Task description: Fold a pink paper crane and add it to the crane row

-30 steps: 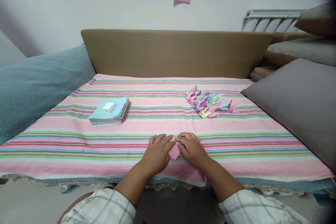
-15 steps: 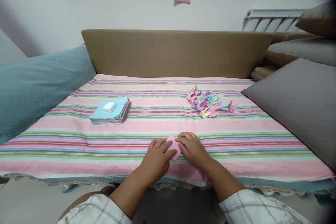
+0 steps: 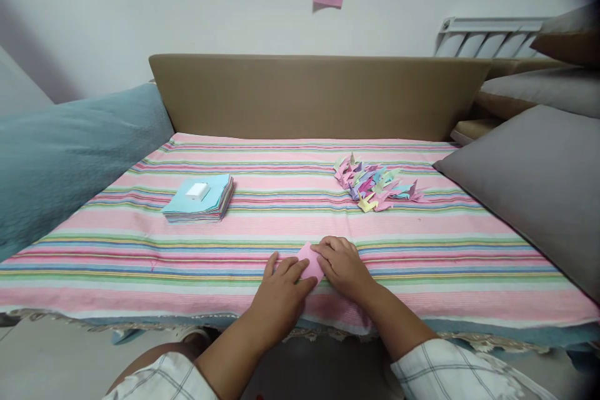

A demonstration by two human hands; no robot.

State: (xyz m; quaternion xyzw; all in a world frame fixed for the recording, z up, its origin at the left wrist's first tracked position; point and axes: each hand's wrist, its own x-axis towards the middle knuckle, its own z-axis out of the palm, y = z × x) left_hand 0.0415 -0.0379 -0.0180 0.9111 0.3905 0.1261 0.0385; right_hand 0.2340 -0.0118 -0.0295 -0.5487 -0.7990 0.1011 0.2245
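A small folded piece of pink origami paper lies on the striped cloth, close to the front edge. My left hand holds its left side with thumb and index finger, while the other fingers are spread over the cloth. My right hand has its thumb and index finger on the paper's upper right side, with the remaining fingers curled. The fingertips cover parts of the paper's edges. Behind my right hand lies a pile of folded paper cranes in several colours.
A stack of square paper, blue on top, stands at left with a small white block on it. The striped cloth covers the seat. A blue cushion is at left, grey cushions at right, a brown backrest behind.
My left hand has shifted slightly toward me, and its fingers are spread a little wider. The pink paper has turned slightly; my right hand stays nearly in place.
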